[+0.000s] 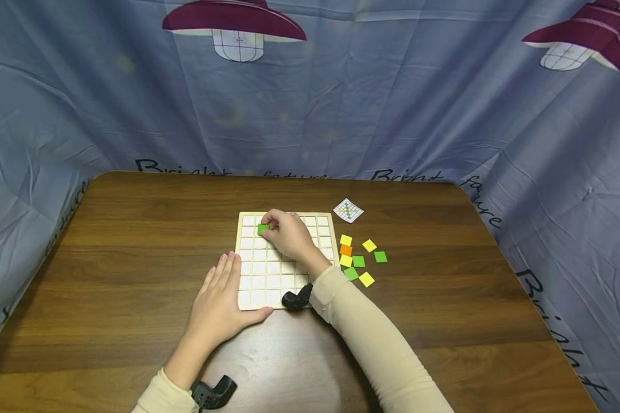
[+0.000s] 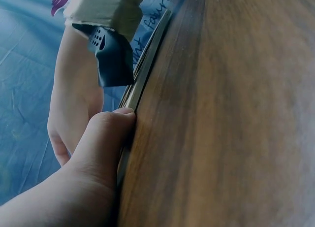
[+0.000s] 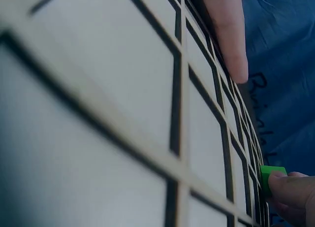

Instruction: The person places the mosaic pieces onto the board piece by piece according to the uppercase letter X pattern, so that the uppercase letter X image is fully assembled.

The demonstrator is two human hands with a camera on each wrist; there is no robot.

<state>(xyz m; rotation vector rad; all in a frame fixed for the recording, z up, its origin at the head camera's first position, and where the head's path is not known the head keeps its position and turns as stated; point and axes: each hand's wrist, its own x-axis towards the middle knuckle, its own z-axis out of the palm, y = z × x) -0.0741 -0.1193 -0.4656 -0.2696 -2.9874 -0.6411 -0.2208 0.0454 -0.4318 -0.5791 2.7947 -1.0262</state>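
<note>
A pale wooden board with a grid of white squares (image 1: 259, 281) lies flat on the table. Over its upper left part, my right hand (image 1: 291, 236) pinches a green square tile (image 1: 263, 230) between thumb and fingers. From the right wrist view, the same green tile (image 3: 267, 181) appears right at the grid's surface. My left hand (image 1: 218, 307) rests at the board's lower left corner, fingers straight along the left edge and thumb stretched along the front edge. In the left wrist view the thumb (image 2: 110, 131) touches the board's side.
Right of the board lie several loose tiles: yellow (image 1: 369, 245), green (image 1: 380, 257) and one orange (image 1: 345, 250). A small card with a coloured grid pattern (image 1: 348, 210) sits behind them. Blue curtains (image 1: 310, 115) hang around the wooden table (image 1: 150, 229).
</note>
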